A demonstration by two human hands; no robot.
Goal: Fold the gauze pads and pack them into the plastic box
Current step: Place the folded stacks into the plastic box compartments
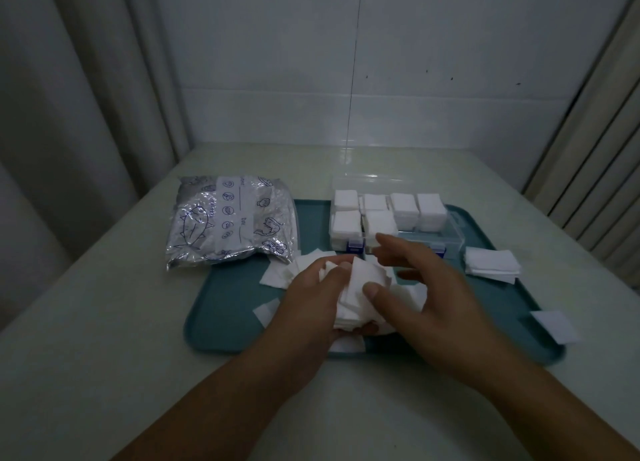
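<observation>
Left hand (311, 298) grips a gauze stack (356, 298) over the tray (228, 308) — right hand (426, 287) open, thumb steadying it, probably squaring it for the half-filled plastic box (446, 239).

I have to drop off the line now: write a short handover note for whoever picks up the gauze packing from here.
Left hand grips a bundle of gauze pads above the teal tray. Right hand is open, thumb on that bundle.
Plastic box sits open at the tray's far right; six stacks already in, near-right part unfilled.
Folded stack waits right of the box; loose pads lie around the tray.
Left: fold the rest, fill the box.
</observation>
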